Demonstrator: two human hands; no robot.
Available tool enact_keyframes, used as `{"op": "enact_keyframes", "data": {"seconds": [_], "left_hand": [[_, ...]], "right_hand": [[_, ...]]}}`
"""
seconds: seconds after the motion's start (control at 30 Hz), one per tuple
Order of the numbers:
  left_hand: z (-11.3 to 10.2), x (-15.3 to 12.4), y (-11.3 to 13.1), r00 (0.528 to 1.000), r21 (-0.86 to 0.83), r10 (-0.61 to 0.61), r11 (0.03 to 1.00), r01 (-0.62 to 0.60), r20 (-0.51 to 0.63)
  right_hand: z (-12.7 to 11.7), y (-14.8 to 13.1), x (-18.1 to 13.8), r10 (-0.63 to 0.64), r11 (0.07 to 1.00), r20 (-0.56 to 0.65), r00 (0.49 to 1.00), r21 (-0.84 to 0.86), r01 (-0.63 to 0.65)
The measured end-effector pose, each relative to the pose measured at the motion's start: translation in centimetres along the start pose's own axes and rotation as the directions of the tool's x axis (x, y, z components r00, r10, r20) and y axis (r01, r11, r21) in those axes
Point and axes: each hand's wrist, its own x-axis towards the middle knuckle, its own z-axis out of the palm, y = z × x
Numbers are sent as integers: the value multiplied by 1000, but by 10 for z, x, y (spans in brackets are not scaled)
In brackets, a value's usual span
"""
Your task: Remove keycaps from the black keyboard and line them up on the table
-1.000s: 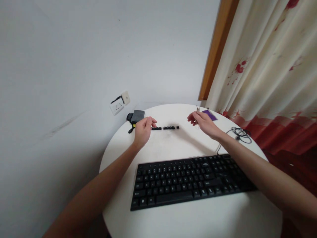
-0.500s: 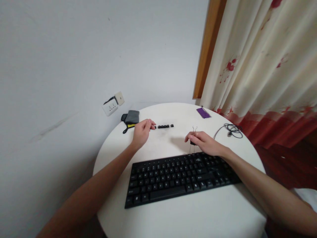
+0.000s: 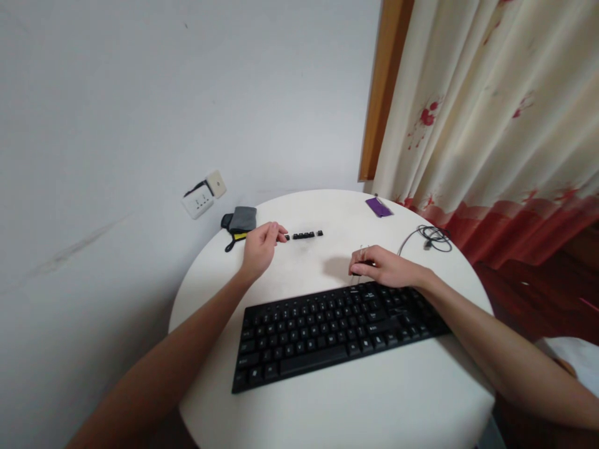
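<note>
In my right hand [image 3: 381, 266] is a wire keycap puller [image 3: 361, 248] with a black handle. The fingers wrap round the handle, and the wire ends show above and below, just over the keyboard's back edge. A black keyboard [image 3: 318, 337] lies tilted slightly across the table below both hands. Farther back, a row of loose black keycaps [image 3: 303, 236] lies on the table. My left hand [image 3: 260, 248] rests at the left end of this row, fingers curled together beside a single keycap [image 3: 287, 237]; whatever they may hold is hidden.
Behind my left hand lie a grey cloth [image 3: 244, 219] and a black-and-yellow brush-like tool [image 3: 239, 237]. A purple packet [image 3: 379, 207] sits at the back right of the round white table [image 3: 355, 393]. A coiled cable [image 3: 434, 238] lies at the right edge, near the curtain [image 3: 449, 112].
My right fingers have curled more tightly round the puller, and its wires are tilted and more covered. The left hand stays by the keycaps. The view has shifted slightly.
</note>
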Motion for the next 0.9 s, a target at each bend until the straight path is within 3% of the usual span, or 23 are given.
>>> {"op": "enact_keyframes", "data": {"seconds": [0.27,0.5,0.9], "left_hand": [[0,0,0,1000,-13,7,1000,-7,8],[1,0,-1,1000,-17,11,1000,-10,17],[3,-3,3,999,12,18,1000,-18,31]], "right_hand": [[9,2,3,-41,999,2,999,-30,41],[18,4,7,136,991,9,991,-7,-136],[30,17,12,279,960,-129,952,77,-271]]}}
